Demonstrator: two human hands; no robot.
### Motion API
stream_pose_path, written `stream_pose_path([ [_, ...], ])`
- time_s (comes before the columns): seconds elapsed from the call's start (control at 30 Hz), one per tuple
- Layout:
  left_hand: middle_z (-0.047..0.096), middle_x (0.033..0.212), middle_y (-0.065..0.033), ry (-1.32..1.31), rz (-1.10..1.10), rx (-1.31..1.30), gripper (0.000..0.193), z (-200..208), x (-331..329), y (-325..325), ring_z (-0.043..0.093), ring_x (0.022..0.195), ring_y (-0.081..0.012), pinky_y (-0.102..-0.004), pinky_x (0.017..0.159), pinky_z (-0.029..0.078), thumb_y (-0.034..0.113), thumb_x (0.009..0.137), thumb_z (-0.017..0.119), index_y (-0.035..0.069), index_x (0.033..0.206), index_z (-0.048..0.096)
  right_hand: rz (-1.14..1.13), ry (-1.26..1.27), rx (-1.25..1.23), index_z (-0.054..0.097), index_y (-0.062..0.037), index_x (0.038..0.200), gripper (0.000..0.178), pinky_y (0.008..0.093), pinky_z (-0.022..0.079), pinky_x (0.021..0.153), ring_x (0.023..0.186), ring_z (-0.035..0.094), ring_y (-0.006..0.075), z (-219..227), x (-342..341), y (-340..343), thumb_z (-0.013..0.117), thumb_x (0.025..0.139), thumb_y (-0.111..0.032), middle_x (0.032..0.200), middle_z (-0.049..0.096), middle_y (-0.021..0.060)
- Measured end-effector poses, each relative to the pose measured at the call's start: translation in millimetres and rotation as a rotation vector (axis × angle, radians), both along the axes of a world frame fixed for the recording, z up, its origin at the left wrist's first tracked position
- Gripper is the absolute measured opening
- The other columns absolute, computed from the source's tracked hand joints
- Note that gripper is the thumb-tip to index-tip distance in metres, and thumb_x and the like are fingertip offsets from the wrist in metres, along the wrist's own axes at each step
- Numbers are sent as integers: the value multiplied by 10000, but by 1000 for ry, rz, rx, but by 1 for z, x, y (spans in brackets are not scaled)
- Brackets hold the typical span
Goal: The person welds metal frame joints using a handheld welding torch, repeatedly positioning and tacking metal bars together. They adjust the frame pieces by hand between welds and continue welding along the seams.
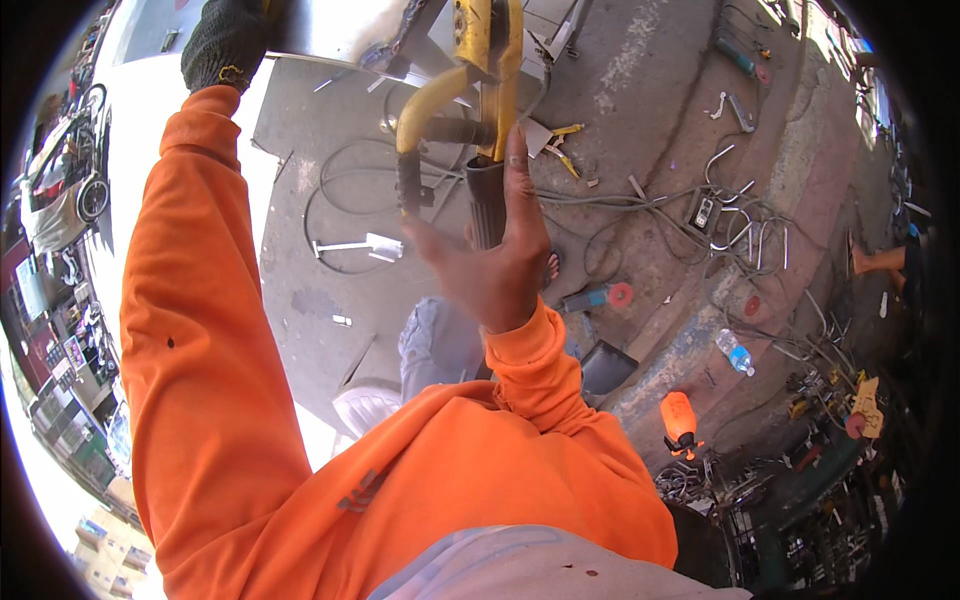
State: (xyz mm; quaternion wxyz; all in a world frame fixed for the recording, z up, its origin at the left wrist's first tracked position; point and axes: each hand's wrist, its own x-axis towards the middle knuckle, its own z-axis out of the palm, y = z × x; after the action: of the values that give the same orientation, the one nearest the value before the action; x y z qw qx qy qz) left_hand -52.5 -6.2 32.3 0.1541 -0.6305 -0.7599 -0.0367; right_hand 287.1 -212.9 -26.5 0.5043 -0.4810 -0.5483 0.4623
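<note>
At the top left, my left hand (228, 45) wears a dark knitted glove and is closed beside the edge of a shiny metal sheet (330, 28). What it grips is hidden at the picture's edge. My bare right hand (500, 265) is at the lower end of a yellow tool (490, 100) that has a looped side handle and a ribbed black grip (487, 205). Thumb and forefinger spread to either side of that grip, the thumb stretched upward along it. The forefinger is smeared by motion, and the other fingers are mostly hidden.
Grey cables (600, 198) snake over the floor, with yellow-handled pliers (563, 150) and a teal angle grinder (600, 297) nearby. Bent metal rods (740, 235), a water bottle (735, 352) and an orange spray bottle (679, 420) lie to the right. A person's leg (880, 260) shows far right.
</note>
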Motion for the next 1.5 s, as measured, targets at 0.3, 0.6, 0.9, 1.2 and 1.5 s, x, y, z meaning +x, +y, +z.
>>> stream_pose_path([
  [0.3,705,1160,-284,-15,8,6,509,1,4,-2,647,1114,-509,-578,959,527,480,1104,362,100,1318,625,-68,-127,122,299,79,1606,1143,317,584,770,997,700,221,-6,5,-2,937,672,-82,1336,657,194],
  [0.6,647,1276,-237,-40,39,-15,484,6,6,-3,601,1205,-450,-534,1020,492,465,1086,394,130,1384,576,-37,-18,77,196,30,1653,1204,229,533,703,891,626,106,-12,7,-6,913,687,-37,1273,665,137],
  [0.9,548,1464,-151,-101,124,-85,514,11,17,-6,521,1355,-347,-456,1120,428,440,1055,453,185,1499,492,-51,53,37,226,18,1649,1182,277,545,769,946,611,156,-17,-5,-4,930,708,-102,1260,645,144],
  [1.2,456,1595,-132,-99,157,-150,634,15,35,-18,418,1492,-292,-425,1206,353,471,1038,482,177,1594,403,-53,15,-4,237,-19,1656,1189,253,519,709,859,566,123,-17,-8,-7,936,701,-128,1216,636,106],
  [1.5,535,1503,-163,-169,143,-135,620,15,32,-11,522,1398,-323,-422,1146,421,439,1031,526,131,1562,434,-67,-10,38,235,2,1650,1189,239,542,745,953,626,135,-22,-11,-2,931,691,-101,1305,631,132],
])
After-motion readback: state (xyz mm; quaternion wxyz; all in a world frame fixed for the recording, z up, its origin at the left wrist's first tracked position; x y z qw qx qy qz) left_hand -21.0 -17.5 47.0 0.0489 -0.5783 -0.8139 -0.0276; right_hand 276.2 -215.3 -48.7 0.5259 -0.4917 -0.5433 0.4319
